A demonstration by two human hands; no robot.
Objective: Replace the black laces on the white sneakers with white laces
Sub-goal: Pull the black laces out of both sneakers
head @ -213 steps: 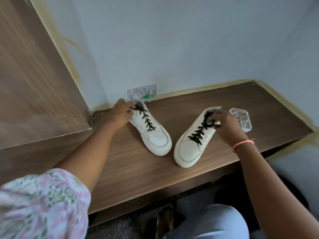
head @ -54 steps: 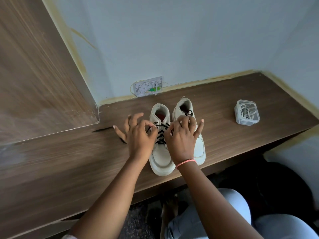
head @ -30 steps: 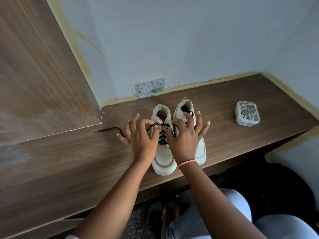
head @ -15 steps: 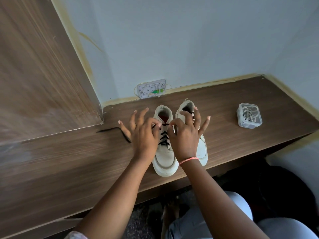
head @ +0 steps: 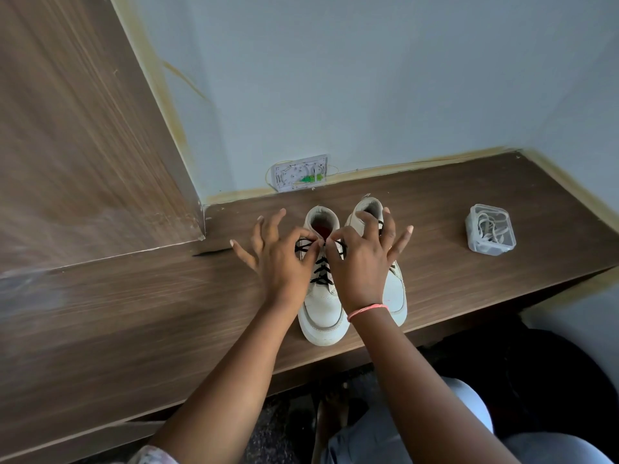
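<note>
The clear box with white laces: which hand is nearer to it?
Right. The right hand lies over the sneakers, to the left of the clear box. The left hand is farther left still.

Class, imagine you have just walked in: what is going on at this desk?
A person is unlacing a pair of white sneakers on a wooden desk. The left hand and right hand each pinch the black lace at the top of the left sneaker. Its lower eyelets are still laced. The right sneaker stands beside it, mostly hidden. White laces wait untouched in a clear plastic box to the right.
</note>
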